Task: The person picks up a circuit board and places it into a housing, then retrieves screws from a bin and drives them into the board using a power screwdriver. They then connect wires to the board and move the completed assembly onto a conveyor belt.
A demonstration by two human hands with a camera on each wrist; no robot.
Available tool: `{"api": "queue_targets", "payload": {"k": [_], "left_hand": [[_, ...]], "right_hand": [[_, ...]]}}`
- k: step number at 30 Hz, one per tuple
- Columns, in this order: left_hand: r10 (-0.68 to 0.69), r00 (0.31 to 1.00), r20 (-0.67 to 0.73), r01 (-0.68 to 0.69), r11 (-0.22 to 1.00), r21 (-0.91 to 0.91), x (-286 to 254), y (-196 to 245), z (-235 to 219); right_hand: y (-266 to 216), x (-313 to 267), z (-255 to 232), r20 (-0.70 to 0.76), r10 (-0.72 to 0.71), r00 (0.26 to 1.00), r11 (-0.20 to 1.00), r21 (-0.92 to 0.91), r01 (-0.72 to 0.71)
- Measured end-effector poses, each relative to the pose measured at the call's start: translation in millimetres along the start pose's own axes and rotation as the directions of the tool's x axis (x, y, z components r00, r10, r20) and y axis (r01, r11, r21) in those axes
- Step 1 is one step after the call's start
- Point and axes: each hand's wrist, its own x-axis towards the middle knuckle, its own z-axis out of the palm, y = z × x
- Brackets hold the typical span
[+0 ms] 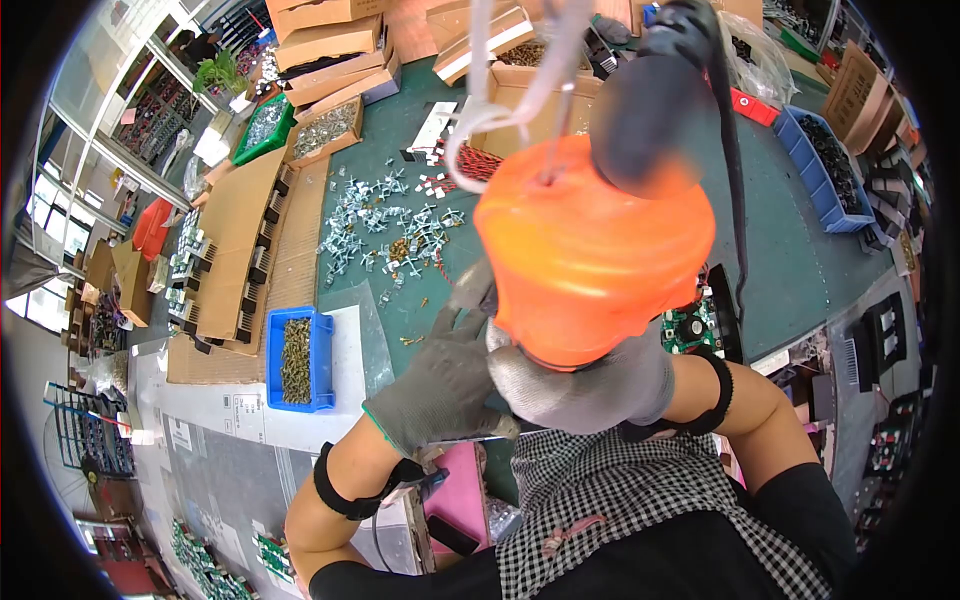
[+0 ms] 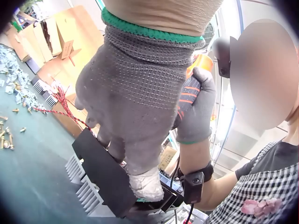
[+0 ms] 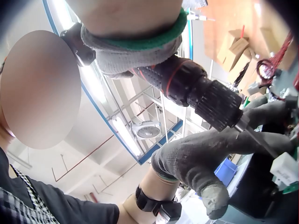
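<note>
My right hand grips an orange-and-black power drill, whose orange rear end fills the middle of the head view. The drill points down, and its bit reaches a white connector in the right wrist view. My left hand, gloved in grey, lies over a black housing with grey heat sink fins. Its extended fingers come close beside the drill bit, with the thumb spread apart at the housing's near edge. A green circuit board shows right of the drill; much of it is hidden.
Loose pale-blue pieces and brass-coloured screws are scattered on the green tabletop. A blue bin of screws stands at left. Cardboard boxes are stacked behind, and another blue bin of black parts stands at right.
</note>
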Motion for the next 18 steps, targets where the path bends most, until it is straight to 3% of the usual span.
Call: {"api": "queue_targets", "payload": {"k": [3,5,7,15,18], "left_hand": [[0.136,0.985,-0.106,-0.124,0.986,0.115,2,2,6],[0.183,0.977,-0.106,-0.166,0.974,0.151,1,4,9],[0.163,0.984,-0.067,-0.155,0.982,0.106,1,2,13],[0.005,1.0,-0.017,-0.007,0.995,-0.103,-13,-2,29],[-0.103,0.995,-0.011,0.092,0.931,-0.353,-16,-3,33]], "right_hand": [[2,7,8,-0.022,-0.015,1.0,1.0,0.025,0.015],[3,11,14,-0.03,-0.016,0.999,0.997,0.07,0.018],[2,13,14,-0.015,-0.005,1.0,0.985,0.171,0.008],[-2,7,9,-0.016,0.024,1.0,0.992,0.124,-0.022],[-5,5,2,0.013,0.089,0.996,0.995,0.04,-0.09]]}}
